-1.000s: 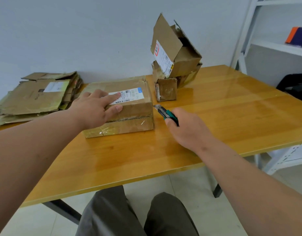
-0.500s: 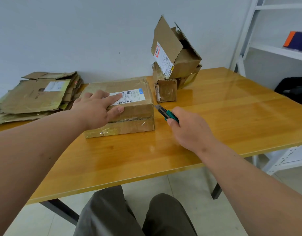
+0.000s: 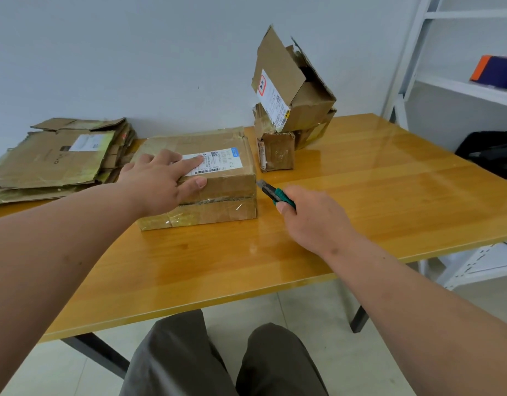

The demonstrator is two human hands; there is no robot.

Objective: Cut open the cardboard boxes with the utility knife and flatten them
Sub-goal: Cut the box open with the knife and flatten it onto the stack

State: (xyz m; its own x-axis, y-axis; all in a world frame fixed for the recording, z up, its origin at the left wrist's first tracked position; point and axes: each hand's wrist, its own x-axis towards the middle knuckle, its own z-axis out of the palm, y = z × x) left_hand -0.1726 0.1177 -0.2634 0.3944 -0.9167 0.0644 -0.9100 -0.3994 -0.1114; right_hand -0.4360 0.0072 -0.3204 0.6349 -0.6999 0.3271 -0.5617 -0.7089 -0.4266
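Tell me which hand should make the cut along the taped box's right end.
Right. The right hand already grips the utility knife, its tip beside the taped box's right end. The left hand lies flat on top, steadying it.

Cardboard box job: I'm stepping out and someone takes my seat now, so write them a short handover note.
Left hand rests flat on the taped box, steadying it.
Right hand grips the utility knife, tip at the box's right near corner.
Done: flattened cardboard pile at far left.
Left: slit and flatten this sealed box, then the stacked boxes behind it.
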